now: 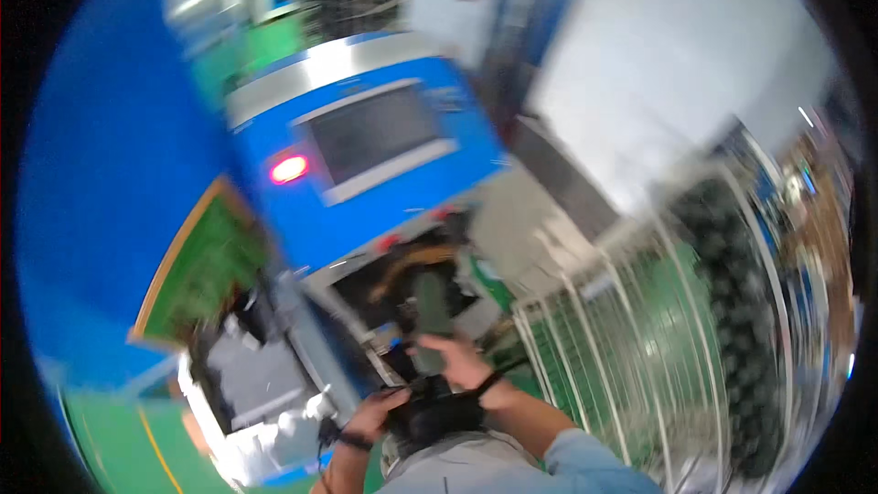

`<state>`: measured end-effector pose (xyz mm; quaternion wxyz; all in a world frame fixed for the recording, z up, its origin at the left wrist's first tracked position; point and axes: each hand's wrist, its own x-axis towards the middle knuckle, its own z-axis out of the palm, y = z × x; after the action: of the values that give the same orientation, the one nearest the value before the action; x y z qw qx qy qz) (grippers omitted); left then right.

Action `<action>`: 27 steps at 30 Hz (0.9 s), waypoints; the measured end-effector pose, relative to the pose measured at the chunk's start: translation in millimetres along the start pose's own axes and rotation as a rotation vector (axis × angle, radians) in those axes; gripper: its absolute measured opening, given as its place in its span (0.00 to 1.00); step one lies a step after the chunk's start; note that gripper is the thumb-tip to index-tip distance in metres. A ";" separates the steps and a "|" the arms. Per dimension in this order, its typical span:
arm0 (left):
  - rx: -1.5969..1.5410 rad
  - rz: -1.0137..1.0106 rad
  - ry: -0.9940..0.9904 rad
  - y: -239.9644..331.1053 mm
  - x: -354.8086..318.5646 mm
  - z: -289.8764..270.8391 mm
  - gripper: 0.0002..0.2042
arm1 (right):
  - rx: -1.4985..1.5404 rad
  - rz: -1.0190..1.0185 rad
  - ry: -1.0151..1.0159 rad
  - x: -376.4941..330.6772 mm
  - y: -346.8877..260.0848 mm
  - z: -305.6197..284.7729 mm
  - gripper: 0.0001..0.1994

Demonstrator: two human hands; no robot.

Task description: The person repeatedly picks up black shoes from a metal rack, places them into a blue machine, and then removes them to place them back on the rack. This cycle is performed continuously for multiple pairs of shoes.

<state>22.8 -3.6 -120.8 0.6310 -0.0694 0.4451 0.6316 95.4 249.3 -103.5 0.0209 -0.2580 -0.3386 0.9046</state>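
Note:
My right hand is closed round the lower part of a long, dark grey-green object with a rounded end; motion blur hides its exact kind. Lower and to the left, my left hand lies at the edge of a black bulky thing close to my body. Its fingers are too smeared to show whether they grip it. Both wrists wear dark bands. Ahead stands a blue machine with a dark screen, a glowing red light and a dark opening below its front.
To the right is a white wire rack with dark round items beyond it. On the left are a green board with a wooden edge, a white-rimmed bin and a blue wall. The floor is green.

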 end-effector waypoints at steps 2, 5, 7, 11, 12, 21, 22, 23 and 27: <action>-0.099 0.050 0.026 -18.2 -13.5 -41.6 0.20 | -0.028 -0.128 0.077 -19.5 -9.4 18.7 0.31; 0.027 0.101 0.072 -24.1 -35.7 -92.4 0.26 | -0.341 -0.554 0.115 -83.4 -50.4 -6.6 0.36; -0.063 0.067 0.181 -28.9 -34.1 -102.9 0.26 | -0.427 -0.585 0.244 -166.4 -107.7 -27.9 0.36; 0.210 -0.024 0.098 -13.4 -12.8 -62.3 0.23 | 0.013 -0.953 0.522 -326.3 -173.2 -93.7 0.33; 0.308 -0.020 0.114 -12.0 2.0 -54.3 0.22 | 0.162 -1.071 0.456 -358.6 -190.7 -110.2 0.33; 0.608 0.046 0.012 0.3 25.5 -48.2 0.25 | 0.854 -1.022 -0.105 -427.8 -369.9 -223.4 0.18; 0.585 0.045 0.129 -15.2 -3.5 -28.3 0.27 | 0.532 -1.123 0.055 -411.9 -363.5 -227.1 0.14; 0.551 0.021 0.257 -9.6 -28.6 17.5 0.28 | 0.174 -1.219 0.309 -416.3 -349.7 -229.5 0.13; 0.743 0.130 0.439 -54.7 -106.7 39.5 0.25 | -0.329 -1.344 1.049 -368.5 -293.3 -149.9 0.21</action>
<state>109.1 -66.9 -54.0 0.4627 0.0578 0.7690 0.4372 446.5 486.9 150.6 0.6666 -0.3870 -0.4923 0.4044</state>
